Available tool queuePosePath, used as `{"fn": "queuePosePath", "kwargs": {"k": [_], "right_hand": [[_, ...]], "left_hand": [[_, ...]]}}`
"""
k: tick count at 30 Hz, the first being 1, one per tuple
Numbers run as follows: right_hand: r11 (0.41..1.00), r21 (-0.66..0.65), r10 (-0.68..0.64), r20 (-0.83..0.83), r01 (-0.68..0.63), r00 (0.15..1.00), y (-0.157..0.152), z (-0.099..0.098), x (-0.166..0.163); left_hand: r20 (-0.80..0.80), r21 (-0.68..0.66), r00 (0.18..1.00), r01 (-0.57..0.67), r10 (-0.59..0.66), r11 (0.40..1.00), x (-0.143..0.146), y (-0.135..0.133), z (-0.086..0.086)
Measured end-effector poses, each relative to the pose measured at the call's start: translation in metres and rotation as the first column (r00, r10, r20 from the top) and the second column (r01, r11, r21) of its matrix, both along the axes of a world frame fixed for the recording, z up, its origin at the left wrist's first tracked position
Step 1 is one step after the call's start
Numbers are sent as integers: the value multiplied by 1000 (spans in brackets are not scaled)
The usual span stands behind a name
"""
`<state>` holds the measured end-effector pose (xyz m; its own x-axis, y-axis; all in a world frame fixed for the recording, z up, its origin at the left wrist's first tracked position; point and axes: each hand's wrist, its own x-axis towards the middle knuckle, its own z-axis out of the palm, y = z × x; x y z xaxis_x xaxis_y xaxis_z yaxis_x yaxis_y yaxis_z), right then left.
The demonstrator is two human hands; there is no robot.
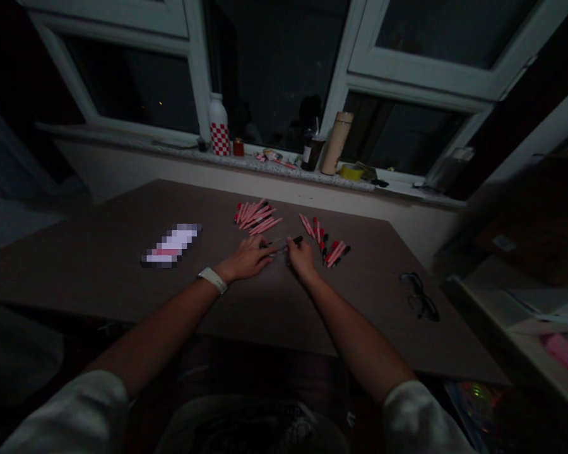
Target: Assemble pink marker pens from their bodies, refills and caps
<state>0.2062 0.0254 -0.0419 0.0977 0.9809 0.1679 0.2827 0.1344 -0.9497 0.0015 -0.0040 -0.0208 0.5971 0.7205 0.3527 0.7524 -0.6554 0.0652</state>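
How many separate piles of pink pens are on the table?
2. One pile lies beyond the left hand; the other pile lies beside the right hand. Both hands hold another pen between them.

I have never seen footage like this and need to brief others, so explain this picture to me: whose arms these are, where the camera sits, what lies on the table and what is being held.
There is only one picture, from a camera worn on a person's head, looking forward and down. The two bare arms reaching in from below are that person's own.

The left hand, with a pale wristband, and the right hand meet over a brown table. Between them they hold a thin dark pen-like piece; the dim light hides detail.

On the table lie two heaps of pink, red-tipped sticks: the left heap and the right heap, which also has black-tipped ones. A pair of glasses lies to the right. Bottles and a tall tube stand on the windowsill behind.
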Motion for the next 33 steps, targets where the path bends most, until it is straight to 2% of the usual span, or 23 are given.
{"fn": "queuePosePath", "kwargs": {"k": [4, 9, 13, 18, 22, 29, 33], "right_hand": [[999, 9, -31, 23, 31, 999, 0, 3, 1], [992, 90, -101, 214, 83, 972, -5, 16, 7], [988, 136, -119, 400, 70, 909, -14, 28, 14], [995, 98, -73, 585, 19, 808, -22, 37, 16], [996, 92, -49, 638, -12, 768, -22, 37, 15], [995, 94, -37, 657, -34, 753, -15, 27, 17], [993, 99, -25, 671, -57, 741, -15, 26, 16]], "left_hand": [[12, -56, 995, -103, 104, 993, 0, -3, 0], [-1, -101, 991, -133, 133, 986, 0, -5, 2], [14, -100, 987, -156, 158, 983, -2, -2, 1], [31, -99, 981, -185, 189, 978, -2, -3, 0], [89, -86, 969, -222, 229, 971, 0, -4, 4], [237, -52, 842, -488, 485, 872, -5, -5, 16], [258, -58, 830, -498, 495, 865, -7, -5, 17]]}}
